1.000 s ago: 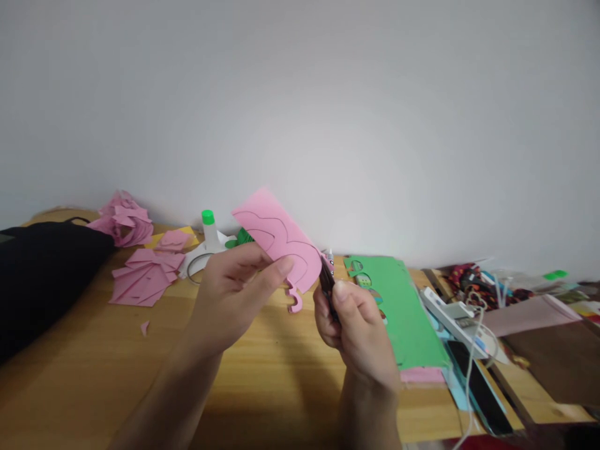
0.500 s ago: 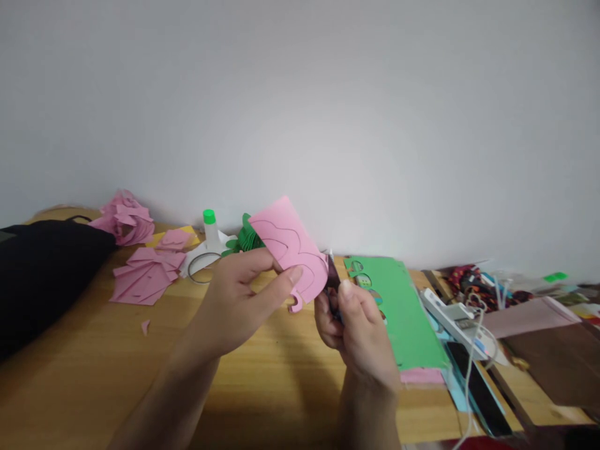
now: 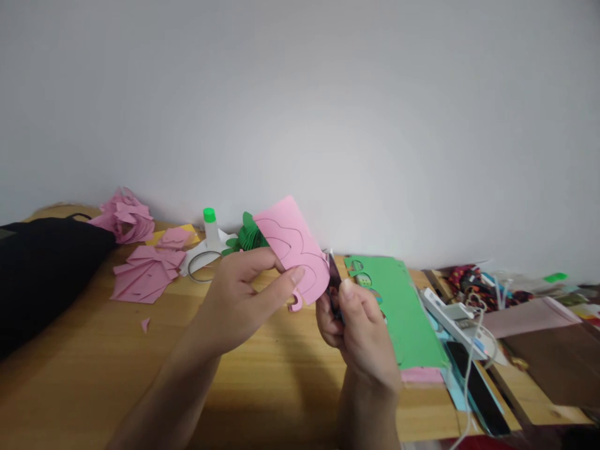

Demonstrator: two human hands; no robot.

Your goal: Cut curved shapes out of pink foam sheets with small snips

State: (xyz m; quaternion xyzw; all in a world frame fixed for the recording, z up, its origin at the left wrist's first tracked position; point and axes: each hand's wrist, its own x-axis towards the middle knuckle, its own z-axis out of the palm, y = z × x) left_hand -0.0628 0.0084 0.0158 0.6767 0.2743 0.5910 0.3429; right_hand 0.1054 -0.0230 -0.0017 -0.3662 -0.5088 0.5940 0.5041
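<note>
My left hand (image 3: 244, 297) pinches a pink paper piece (image 3: 293, 247) with curved lines drawn on it, holding it up above the wooden table (image 3: 94, 375). My right hand (image 3: 360, 328) is closed round a pair of scissors (image 3: 334, 278), whose dark blades meet the paper's right edge. A curled pink strip (image 3: 295, 303) hangs from the paper's lower edge.
Pink paper scraps (image 3: 145, 272) and a crumpled pink heap (image 3: 124, 215) lie at the left, beside a black bag (image 3: 42, 269). A glue bottle with a green cap (image 3: 209, 230), green paper sheets (image 3: 398, 312), a phone (image 3: 475, 387) and cables lie around.
My left hand has turned the pink paper and shifted it to the right, toward the scissors. The blades have gone further into its edge.
</note>
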